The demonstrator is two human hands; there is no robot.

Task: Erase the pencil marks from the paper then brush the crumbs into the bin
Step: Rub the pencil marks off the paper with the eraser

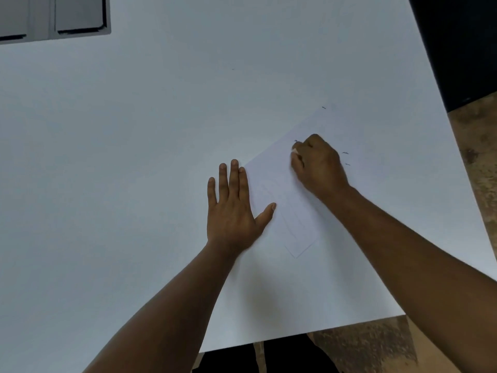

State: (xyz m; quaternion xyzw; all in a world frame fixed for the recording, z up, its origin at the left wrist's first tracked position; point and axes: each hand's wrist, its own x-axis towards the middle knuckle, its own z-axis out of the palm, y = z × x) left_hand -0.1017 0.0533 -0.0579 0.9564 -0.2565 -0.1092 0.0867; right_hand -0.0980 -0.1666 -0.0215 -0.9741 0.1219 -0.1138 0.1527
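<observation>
A white sheet of paper (285,189) lies at an angle on the white table (134,157), with faint pencil lines near its lower part. My left hand (234,205) lies flat with straight fingers on the paper's left edge. My right hand (318,165) is curled over the paper's upper part and pinches a small white eraser (295,151), whose tip shows at the fingers. Dark eraser crumbs (345,153) lie beside the right hand, and one more crumb (323,107) lies past the paper's far corner. No bin is in view.
A grey panel with two recessed frames (78,14) sits at the table's far left corner. The table's right edge (441,109) and front edge border a brown speckled floor (478,146). Dark space lies beyond the far right corner.
</observation>
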